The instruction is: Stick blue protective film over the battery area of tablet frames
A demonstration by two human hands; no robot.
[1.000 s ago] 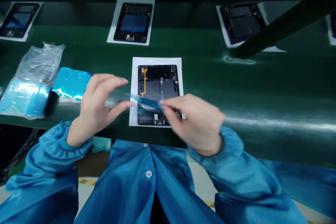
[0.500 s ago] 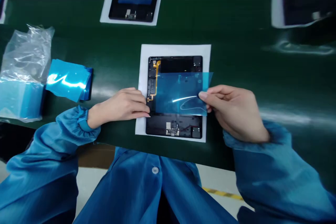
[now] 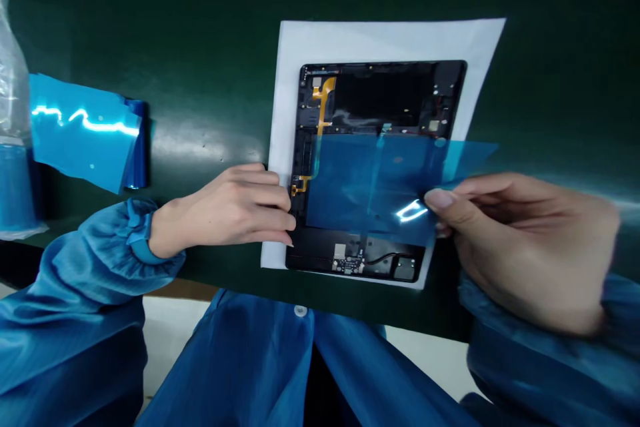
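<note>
An opened tablet [image 3: 377, 93] shows its black inside, with an orange flex cable along the left and a small circuit board near the bottom. It lies on a white sheet [image 3: 390, 37]. Over the tablet's middle is a see-through blue film [image 3: 360, 180]. My right hand [image 3: 535, 233] pinches the film's right edge between thumb and fingers, and that edge bends up slightly. At the tablet's lower left edge, my left hand [image 3: 230, 207] rests with curled fingers held together against it; the undersides of the fingers are hidden.
To the left lies a stack of blue films [image 3: 83, 130], shining under the light. Beyond it, at the picture's edge, stands a clear plastic bag [image 3: 13, 100] with more blue sheets. The dark green table [image 3: 200, 33] ends just before my body.
The view has come closer to the tablet, which looks larger. The other tablets at the back have left the picture. My right hand still grips the film; my left stays at the tablet's edge.
</note>
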